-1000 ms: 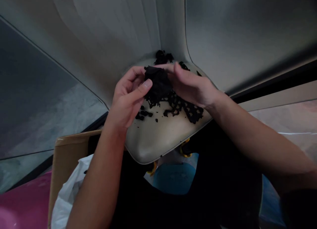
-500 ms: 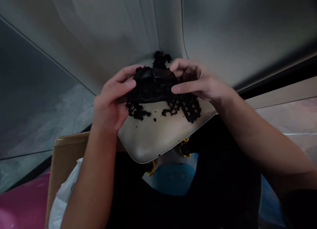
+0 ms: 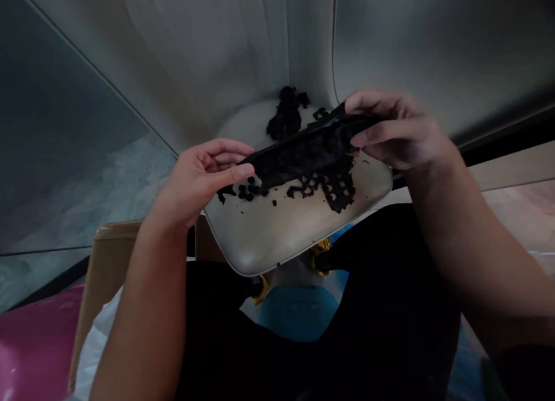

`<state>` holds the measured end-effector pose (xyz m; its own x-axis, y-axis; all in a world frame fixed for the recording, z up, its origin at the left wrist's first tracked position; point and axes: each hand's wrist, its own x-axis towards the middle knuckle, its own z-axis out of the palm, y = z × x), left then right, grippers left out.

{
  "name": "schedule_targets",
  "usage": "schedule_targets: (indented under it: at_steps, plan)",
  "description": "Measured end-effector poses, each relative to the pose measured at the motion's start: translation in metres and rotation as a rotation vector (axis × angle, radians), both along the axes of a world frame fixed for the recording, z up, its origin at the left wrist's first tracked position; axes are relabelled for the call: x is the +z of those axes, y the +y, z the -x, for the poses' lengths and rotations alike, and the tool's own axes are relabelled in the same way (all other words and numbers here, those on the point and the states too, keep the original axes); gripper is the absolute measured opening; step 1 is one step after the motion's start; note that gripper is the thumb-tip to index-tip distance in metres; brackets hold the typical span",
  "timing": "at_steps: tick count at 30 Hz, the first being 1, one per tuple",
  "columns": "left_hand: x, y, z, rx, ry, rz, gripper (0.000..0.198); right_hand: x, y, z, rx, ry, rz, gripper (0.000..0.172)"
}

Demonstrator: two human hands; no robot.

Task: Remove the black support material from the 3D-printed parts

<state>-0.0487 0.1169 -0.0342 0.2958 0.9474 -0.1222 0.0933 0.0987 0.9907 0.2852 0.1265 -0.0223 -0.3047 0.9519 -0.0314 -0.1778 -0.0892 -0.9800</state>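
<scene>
Black crumbling rubber-like mesh strip: long, flat, fine dark grid texture, ragged edges. It's held up in the air just over a beige padded vinyl surface, running diagonally. Left hand is at the strip's lower-left end, fingers curled together, thumb pressed along the edge. Right hand is at the upper-right end, fingers clamped on it in a pinch.

Black lattice fragment sits right under the strip on the beige surface; can't tell if still attached. Small black rounded crumbs lie beside the left hand. Lumpy black clump sits at the back, where the beige surface meets a pale grey curved wall.

Past the near edge: open cardboard box with a white plastic bag in it, pink plastic object beside it, blue plastic item with yellow parts below the surface.
</scene>
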Motion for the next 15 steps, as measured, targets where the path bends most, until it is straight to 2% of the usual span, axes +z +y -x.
schedule_targets:
  at_steps: [4,7,10,13,15]
  plan:
    - [0.002,-0.012,-0.004,-0.013,-0.044,-0.003,0.036,0.003,-0.005,0.009,-0.048,0.112,0.044,0.023]
    - [0.001,-0.02,-0.012,0.043,-0.202,0.016,0.024,0.003,-0.008,0.022,-0.026,0.231,0.047,0.021]
    - [-0.004,-0.024,-0.023,0.081,-0.371,0.07,0.015,0.002,-0.007,0.033,-0.056,0.252,0.057,0.019]
    - [-0.007,-0.026,-0.035,-0.008,-0.413,0.105,0.018,0.001,-0.002,0.04,-0.077,0.208,0.047,0.015]
    - [-0.007,-0.027,-0.043,-0.099,-0.374,0.102,0.022,0.003,0.003,0.043,-0.083,0.184,0.035,0.021]
